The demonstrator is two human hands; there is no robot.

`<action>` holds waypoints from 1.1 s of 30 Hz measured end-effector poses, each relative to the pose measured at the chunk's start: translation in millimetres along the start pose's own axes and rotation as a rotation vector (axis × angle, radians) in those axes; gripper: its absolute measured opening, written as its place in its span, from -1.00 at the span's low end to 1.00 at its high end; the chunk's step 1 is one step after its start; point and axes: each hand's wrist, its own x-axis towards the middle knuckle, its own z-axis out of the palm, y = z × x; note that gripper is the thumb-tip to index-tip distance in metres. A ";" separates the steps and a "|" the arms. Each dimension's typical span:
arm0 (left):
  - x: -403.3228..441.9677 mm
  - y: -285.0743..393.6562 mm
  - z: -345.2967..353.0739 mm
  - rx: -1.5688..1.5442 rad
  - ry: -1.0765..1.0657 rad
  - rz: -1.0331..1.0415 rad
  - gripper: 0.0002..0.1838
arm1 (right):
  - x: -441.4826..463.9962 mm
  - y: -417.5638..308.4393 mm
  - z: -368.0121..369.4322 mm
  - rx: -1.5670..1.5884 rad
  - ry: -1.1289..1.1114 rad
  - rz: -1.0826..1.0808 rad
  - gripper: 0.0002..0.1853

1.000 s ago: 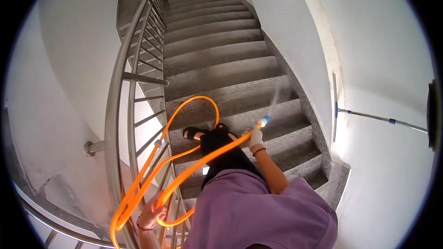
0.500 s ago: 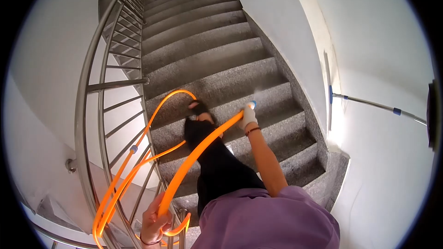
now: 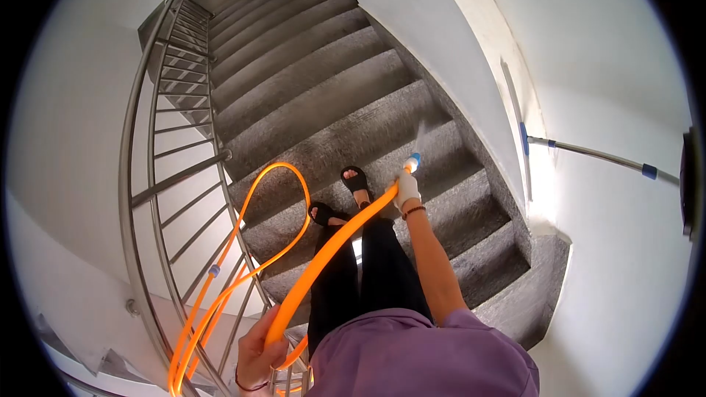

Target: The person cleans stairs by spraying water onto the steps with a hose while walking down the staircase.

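A bright orange hose (image 3: 318, 265), smooth and glossy, is seen in a thick curve between the two hands, in front of the dark trousers (image 3: 334, 290). A narrower-looking loop of it is spread over the steps (image 3: 331, 129) at the left, and more lengths are gathered by the metal railing (image 3: 126, 191) at the near left, where one is marked by a pale blue fitting (image 3: 214, 270). The hose is ended by a white and blue nozzle (image 3: 413, 162), pointed toward the far side, with a faint spray (image 3: 422, 132) seen past its tip. The hose end just behind the nozzle is gripped by the right hand (image 3: 406, 190), closed and covered by a whitish glove. At the near left, the hose is held in the curled fingers of the left hand (image 3: 257, 353). A pole (image 3: 599, 154) is seen at the right, by the wall
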 end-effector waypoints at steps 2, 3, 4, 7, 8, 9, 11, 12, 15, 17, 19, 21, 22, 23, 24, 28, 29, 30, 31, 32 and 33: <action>6.5 1.3 12.9 0.008 0.011 0.006 -0.40 | -9.7 -16.1 8.3 -0.018 0.002 0.009 -0.90; 9.2 -0.2 18.3 0.019 0.032 0.024 -0.39 | -4.6 -20.1 9.4 -0.013 0.005 0.013 -0.90; 10.2 -2.1 22.6 0.029 0.055 0.043 -0.37 | -1.6 -23.4 11.8 -0.012 -0.012 0.025 -0.90; 6.2 -5.2 31.4 0.018 0.045 0.047 -0.37 | 5.0 -31.3 17.6 -0.064 -0.058 0.020 -0.89; 3.9 -4.3 33.5 0.021 0.050 0.049 -0.37 | 8.3 -31.7 21.5 -0.067 -0.060 0.053 -0.90; 2.3 -3.7 36.6 0.018 0.070 0.051 -0.37 | 10.9 -32.5 23.1 -0.072 -0.059 0.084 -0.90; 1.5 -3.9 38.8 0.010 0.090 0.055 -0.37 | 2.6 -36.0 34.5 -0.060 -0.063 0.086 -0.91; 1.3 -5.1 38.3 -0.024 0.083 0.084 -0.38 | -2.0 -36.9 39.7 -0.047 -0.065 0.089 -0.91; -0.7 -15.2 28.5 -0.080 0.092 0.142 -0.39 | -26.6 -37.1 48.3 -0.128 -0.115 0.057 -0.87; -6.6 -18.4 16.3 -0.099 0.104 0.174 -0.39 | -23.7 -12.2 30.1 -0.124 -0.136 0.119 -0.89; -15.1 -20.3 3.6 -0.135 0.070 0.186 -0.39 | -23.7 13.4 8.4 -0.082 -0.108 0.235 -0.91; -20.2 -25.8 -8.7 -0.159 0.040 0.188 -0.37 | -37.7 18.5 0.0 -0.089 -0.076 0.285 -0.92; -21.7 -26.0 -10.5 -0.126 0.040 0.139 -0.37 | -42.3 17.5 2.4 -0.101 -0.048 0.227 -0.93; -22.5 -25.3 -10.5 -0.093 0.043 0.089 -0.36 | -46.0 15.0 6.3 -0.113 -0.020 0.172 -0.93; -22.3 -22.5 -9.9 -0.192 0.009 0.070 -0.40 | -39.2 14.3 6.8 -0.092 -0.048 0.108 -0.94; -22.1 -48.2 -33.0 -0.328 0.012 0.137 -0.39 | -19.2 18.3 27.0 -0.236 -0.043 -0.027 -0.84; -29.4 -54.8 -47.7 -0.355 0.050 0.162 -0.39 | -24.5 26.5 39.1 -0.248 -0.065 -0.008 -0.86; -37.9 -60.5 -61.8 -0.384 0.029 0.163 -0.39 | -31.0 38.1 51.2 -0.290 -0.096 0.037 -0.88; -46.5 -65.8 -76.5 -0.415 0.002 0.166 -0.39 | -45.6 48.5 69.0 -0.332 -0.125 0.077 -0.90; -57.9 -69.6 -90.5 -0.454 0.045 0.202 -0.38 | -59.6 66.4 87.5 -0.371 -0.146 0.079 -0.90; -69.5 -73.4 -105.8 -0.484 0.068 0.220 -0.38 | -74.1 89.9 103.8 -0.380 -0.171 0.124 -0.91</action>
